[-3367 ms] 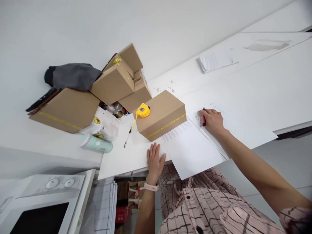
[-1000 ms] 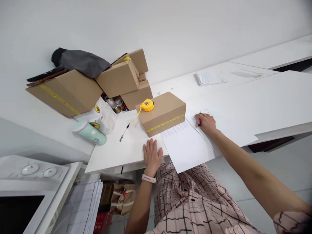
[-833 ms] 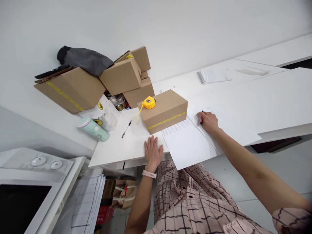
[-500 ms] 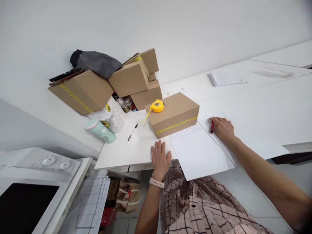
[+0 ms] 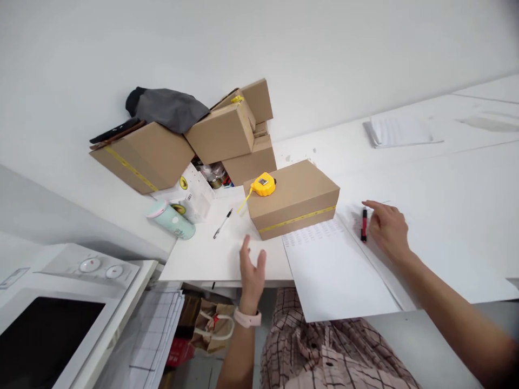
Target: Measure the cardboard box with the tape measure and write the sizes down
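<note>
My left hand [image 5: 252, 273] is raised at the table's front edge, thumb and fingers apart, holding nothing. Just beyond it sits a closed cardboard box [image 5: 300, 197] with a yellow strip along its front side. A yellow tape measure [image 5: 263, 185] rests on top of the box, its blade hanging out over the left end. My right hand [image 5: 388, 229] is over the papers with its index finger stretched out and nothing in its grasp. Beside it lies a red and black marker [image 5: 364, 226]. Printed sheets [image 5: 336, 275] stick out past the table edge, partly beneath the box.
A black-and-clear pen [image 5: 223, 223] lies left of the box. Farther left are a mint tumbler [image 5: 172, 219], a white carton [image 5: 194, 197] and stacked cardboard boxes [image 5: 223, 132] under a grey cloth [image 5: 170, 108]. More papers [image 5: 401, 131] lie toward the wall; a microwave [image 5: 60, 313] stands lower left.
My left hand has lifted off the tabletop, shifted left and spread its fingers. My right hand has let go of the marker and stretched its index finger. The view has shifted slightly.
</note>
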A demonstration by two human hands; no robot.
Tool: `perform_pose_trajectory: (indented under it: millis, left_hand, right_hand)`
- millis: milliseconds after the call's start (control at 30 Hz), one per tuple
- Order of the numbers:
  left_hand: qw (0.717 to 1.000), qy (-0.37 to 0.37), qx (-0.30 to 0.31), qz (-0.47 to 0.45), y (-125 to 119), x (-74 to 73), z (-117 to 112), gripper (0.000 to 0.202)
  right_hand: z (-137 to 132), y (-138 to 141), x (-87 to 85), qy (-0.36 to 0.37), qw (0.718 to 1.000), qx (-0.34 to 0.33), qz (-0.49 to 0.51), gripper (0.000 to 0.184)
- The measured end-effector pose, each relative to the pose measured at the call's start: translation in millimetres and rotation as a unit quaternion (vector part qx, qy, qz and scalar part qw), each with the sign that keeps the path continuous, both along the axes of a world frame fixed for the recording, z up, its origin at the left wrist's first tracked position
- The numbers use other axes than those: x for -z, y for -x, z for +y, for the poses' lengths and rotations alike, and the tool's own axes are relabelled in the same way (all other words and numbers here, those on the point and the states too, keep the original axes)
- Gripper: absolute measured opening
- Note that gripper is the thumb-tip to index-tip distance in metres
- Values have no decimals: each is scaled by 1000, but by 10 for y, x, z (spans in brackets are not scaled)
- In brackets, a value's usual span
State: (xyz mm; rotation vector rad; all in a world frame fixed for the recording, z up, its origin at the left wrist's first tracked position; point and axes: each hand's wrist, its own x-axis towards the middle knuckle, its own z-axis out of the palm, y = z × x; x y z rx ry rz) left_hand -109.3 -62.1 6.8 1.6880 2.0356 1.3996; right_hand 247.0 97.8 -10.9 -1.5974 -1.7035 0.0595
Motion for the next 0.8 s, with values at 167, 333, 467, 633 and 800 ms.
perform_pose_trajectory:
  millis: [167,333,467,633,800]
  left_hand:
    - [998,-66,8,13,72,-845,593,67]
    - [998,33,47,37,-11,-1327,1304,91]
    - [990,109,48,76,-112,-1458,1558,100]
    - [981,134,35,137,-203,-1465,1710,86]
    - [992,75,35,91,-136,-1386,1802,57]
  right_hand:
    - [220,238,-455,84,957,-107,257,48]
    - [350,517,-707,124,921,-138,342,61]
    - [286,651,-813,96,932,-158,313,62]
    - [204,723,-883,113,941,-176,265,55]
    - [140,742,-790,89,956,-185,208,49]
